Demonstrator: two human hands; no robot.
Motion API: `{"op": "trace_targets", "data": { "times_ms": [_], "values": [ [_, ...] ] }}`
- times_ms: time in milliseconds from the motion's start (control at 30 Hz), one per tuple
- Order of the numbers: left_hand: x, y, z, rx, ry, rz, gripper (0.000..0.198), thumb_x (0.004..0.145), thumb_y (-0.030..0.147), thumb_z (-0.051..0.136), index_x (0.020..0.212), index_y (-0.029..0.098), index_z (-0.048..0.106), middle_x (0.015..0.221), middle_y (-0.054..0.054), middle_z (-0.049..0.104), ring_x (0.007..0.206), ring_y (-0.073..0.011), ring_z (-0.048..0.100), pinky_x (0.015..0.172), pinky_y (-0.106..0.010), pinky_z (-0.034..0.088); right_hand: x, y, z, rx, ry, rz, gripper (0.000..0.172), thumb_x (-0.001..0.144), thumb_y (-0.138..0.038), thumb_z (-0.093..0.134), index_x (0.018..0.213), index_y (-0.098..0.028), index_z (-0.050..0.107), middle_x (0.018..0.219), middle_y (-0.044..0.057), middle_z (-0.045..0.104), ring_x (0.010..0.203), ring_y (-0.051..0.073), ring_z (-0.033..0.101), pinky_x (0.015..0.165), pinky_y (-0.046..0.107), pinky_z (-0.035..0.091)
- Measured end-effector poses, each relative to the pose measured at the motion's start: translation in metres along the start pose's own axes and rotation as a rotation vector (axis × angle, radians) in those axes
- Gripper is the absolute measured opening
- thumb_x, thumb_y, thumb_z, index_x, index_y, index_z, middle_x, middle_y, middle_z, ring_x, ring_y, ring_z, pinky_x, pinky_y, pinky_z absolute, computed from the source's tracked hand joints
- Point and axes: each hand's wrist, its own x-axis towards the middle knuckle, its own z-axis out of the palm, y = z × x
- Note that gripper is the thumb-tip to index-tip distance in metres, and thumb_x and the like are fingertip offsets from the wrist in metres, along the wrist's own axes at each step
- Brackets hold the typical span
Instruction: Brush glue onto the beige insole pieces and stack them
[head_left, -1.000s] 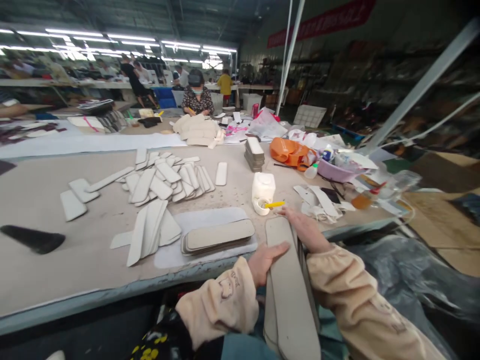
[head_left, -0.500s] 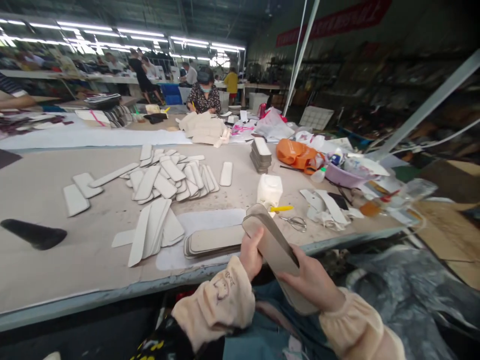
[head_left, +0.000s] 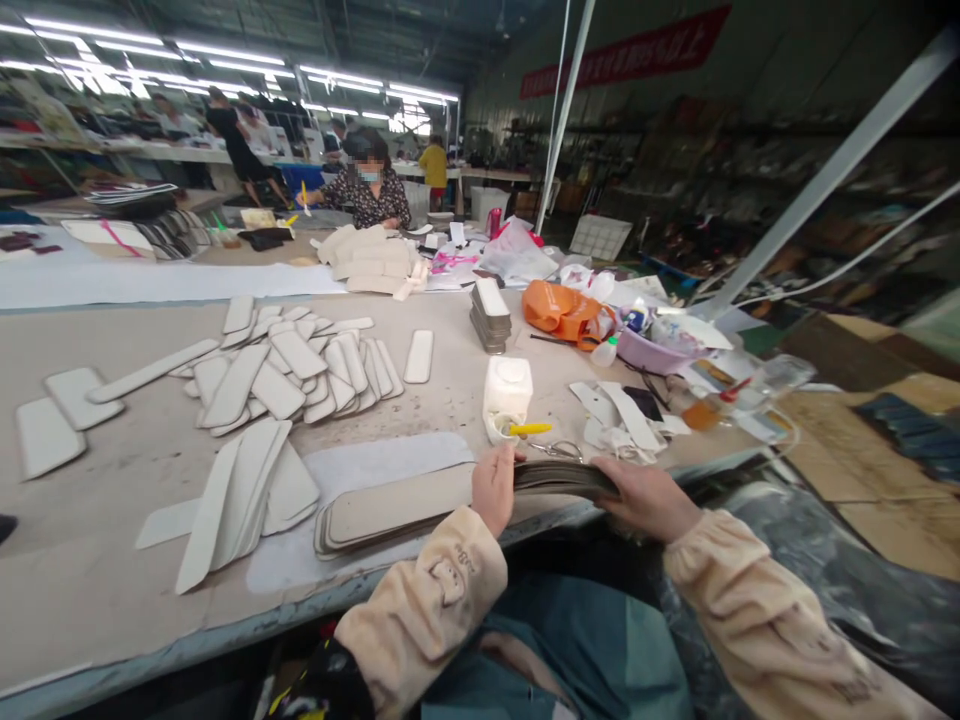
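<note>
A stack of long, flat, rounded strips [head_left: 561, 477] is held between my two hands at the table's front edge, seen edge-on and bowed upward. My left hand [head_left: 495, 490] grips its left end, and my right hand [head_left: 651, 498] is closed round the right end. Just left of my left hand, a neat pile of similar beige strips [head_left: 401, 503] lies on a pale sheet [head_left: 281, 568]. Beyond the held stack are metal scissors [head_left: 561, 451], a yellow-handled tool [head_left: 531, 429] and a white plastic container [head_left: 508, 385].
Loose white strips [head_left: 289, 365] spread over the table's left half, with a fanned group [head_left: 251, 500] nearer me. A short stack [head_left: 491, 318], an orange bag [head_left: 566, 310] and a purple basin [head_left: 656, 354] stand farther back. A masked person [head_left: 371, 195] sits across the table.
The held stack has gone from tilted, with its broad face showing, to nearly level and edge-on, bent into an arch. My right hand has moved up to its end. The view has shifted right.
</note>
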Motion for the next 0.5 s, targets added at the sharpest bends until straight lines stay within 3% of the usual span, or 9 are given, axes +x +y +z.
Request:
{"op": "trace_targets", "data": {
  "times_ms": [100, 200, 267, 367, 500],
  "values": [
    [0.003, -0.01, 0.014, 0.146, -0.069, 0.047, 0.04, 0.092, 0.046, 0.039, 0.089, 0.018, 0.067, 0.093, -0.009, 0.068, 0.095, -0.0236, 0.06, 0.091, -0.041, 0.043, 0.016, 0.025, 0.011, -0.013, -0.079, -0.027, 0.047, 0.078, -0.025, 0.061, 0.124, -0.022, 0.053, 0.114, 0.011, 0.067, 0.101, 0.026, 0.065, 0.082, 0.035, 0.048],
    [0.0, -0.021, 0.028, 0.268, -0.144, 0.076, 0.034, 0.081, 0.047, 0.058, 0.097, 0.018, 0.066, 0.101, -0.01, 0.066, 0.101, -0.0274, 0.057, 0.096, -0.046, 0.041, 0.029, 0.042, 0.031, 0.004, -0.128, -0.046, 0.048, 0.071, -0.02, 0.065, 0.119, -0.024, 0.056, 0.11, 0.008, 0.068, 0.098, 0.025, 0.065, 0.079, 0.032, 0.048],
    [-0.005, -0.028, 0.037, 0.36, -0.192, 0.099, 0.043, 0.074, 0.049, 0.066, 0.103, 0.018, 0.065, 0.107, -0.012, 0.064, 0.105, -0.0302, 0.055, 0.098, -0.048, 0.04, 0.035, 0.049, 0.043, 0.025, -0.147, -0.047, 0.05, 0.069, -0.021, 0.067, 0.118, -0.025, 0.056, 0.108, 0.006, 0.068, 0.098, 0.025, 0.065, 0.079, 0.032, 0.048],
    [-0.008, -0.038, 0.047, 0.605, -0.261, 0.151, 0.055, 0.074, 0.056, 0.064, 0.112, 0.016, 0.06, 0.111, -0.014, 0.061, 0.108, -0.0316, 0.054, 0.096, -0.049, 0.042, 0.036, 0.057, 0.052, 0.053, -0.127, -0.014, 0.057, 0.069, -0.028, 0.067, 0.124, -0.025, 0.051, 0.115, 0.007, 0.065, 0.104, 0.025, 0.062, 0.083, 0.033, 0.047],
    [-0.005, -0.047, 0.05, 0.806, -0.331, 0.169, 0.067, 0.072, 0.066, 0.062, 0.114, 0.015, 0.058, 0.108, -0.013, 0.061, 0.1, -0.0304, 0.058, 0.088, -0.046, 0.048, 0.018, 0.077, 0.059, 0.075, -0.095, 0.031, 0.055, 0.07, -0.035, 0.065, 0.122, -0.025, 0.051, 0.117, 0.01, 0.064, 0.102, 0.028, 0.063, 0.082, 0.038, 0.048]
  ]
}}
